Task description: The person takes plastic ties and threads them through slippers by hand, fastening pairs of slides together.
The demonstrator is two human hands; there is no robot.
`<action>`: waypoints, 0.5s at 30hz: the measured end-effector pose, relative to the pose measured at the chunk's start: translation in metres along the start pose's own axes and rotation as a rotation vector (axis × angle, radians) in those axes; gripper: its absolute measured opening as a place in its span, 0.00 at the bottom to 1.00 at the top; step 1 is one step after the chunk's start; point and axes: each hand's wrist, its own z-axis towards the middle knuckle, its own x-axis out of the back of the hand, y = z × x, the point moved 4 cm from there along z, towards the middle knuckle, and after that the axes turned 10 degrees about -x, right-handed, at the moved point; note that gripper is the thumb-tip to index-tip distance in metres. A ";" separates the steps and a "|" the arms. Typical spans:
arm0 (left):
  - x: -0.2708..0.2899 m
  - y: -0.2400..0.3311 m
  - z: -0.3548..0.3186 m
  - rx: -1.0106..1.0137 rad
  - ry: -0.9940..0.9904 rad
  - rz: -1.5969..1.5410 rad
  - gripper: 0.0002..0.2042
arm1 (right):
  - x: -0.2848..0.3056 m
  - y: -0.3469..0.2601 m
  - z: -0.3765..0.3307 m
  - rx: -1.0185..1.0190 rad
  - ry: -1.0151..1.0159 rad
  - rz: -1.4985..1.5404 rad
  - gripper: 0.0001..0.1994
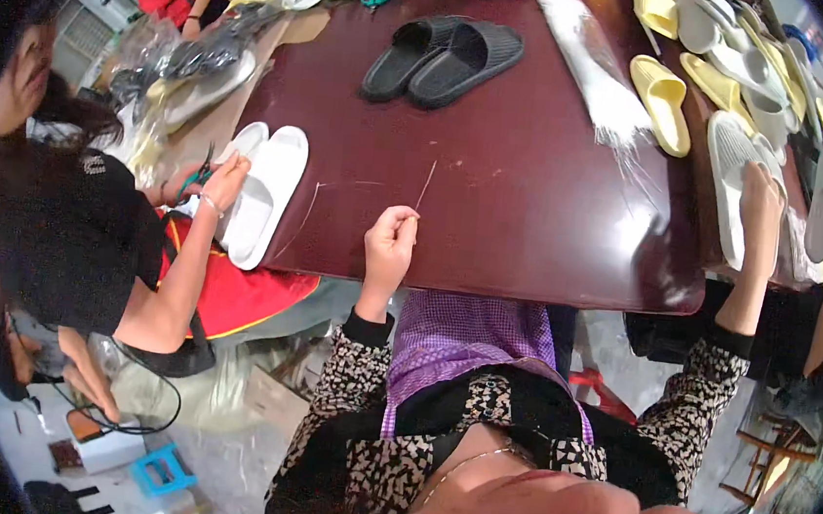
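A thin plastic tie (pixel 424 188) is pinched between the fingertips of the left hand (pixel 389 245) at the near edge of the dark red table (pixel 495 196); the strand rises from the closed fingers and slants up over the tabletop. The right hand (pixel 761 204) is laid flat on a white slipper (pixel 728 182) at the table's right edge, its fingers spread and closed on nothing. Beyond that slipper, a heap of yellow slippers (pixel 665 103) and grey-white ones is spread along the right side. A clear plastic bag (pixel 590 62) filled with a bundle of white ties lies lengthwise on the table, its open end frayed out toward the right hand. A pair of black slippers (pixel 446 57) rests near the far middle. At the left edge, a pair of white slippers (pixel 263 190) is touched by another person's hand (pixel 225 182), in which green scissors (pixel 196 177) are held.
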 end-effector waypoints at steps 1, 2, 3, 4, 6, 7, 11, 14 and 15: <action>0.001 0.002 0.000 -0.008 -0.006 0.028 0.03 | -0.001 -0.017 -0.001 0.012 -0.043 0.208 0.11; 0.001 0.003 0.001 -0.001 -0.001 0.026 0.03 | 0.005 -0.030 -0.003 0.015 -0.084 0.395 0.11; 0.003 0.007 0.003 0.006 0.002 0.021 0.03 | 0.011 -0.046 -0.004 0.020 -0.126 0.591 0.10; 0.003 0.010 0.004 0.012 0.000 0.010 0.03 | 0.015 -0.067 -0.010 0.094 -0.178 0.710 0.09; 0.004 0.018 0.005 0.022 0.016 0.012 0.03 | 0.011 -0.113 -0.025 0.294 -0.290 0.886 0.09; 0.002 0.023 0.007 0.049 0.000 -0.034 0.03 | 0.009 -0.134 -0.034 0.414 -0.342 0.928 0.09; -0.017 0.055 0.011 0.117 -0.075 -0.157 0.04 | 0.026 -0.217 -0.084 0.708 -0.478 1.128 0.10; -0.027 0.071 0.007 0.130 -0.133 -0.231 0.04 | 0.051 -0.265 -0.105 0.679 -0.657 1.175 0.10; -0.032 0.077 0.004 0.132 -0.145 -0.279 0.03 | 0.057 -0.274 -0.109 0.675 -0.692 1.252 0.09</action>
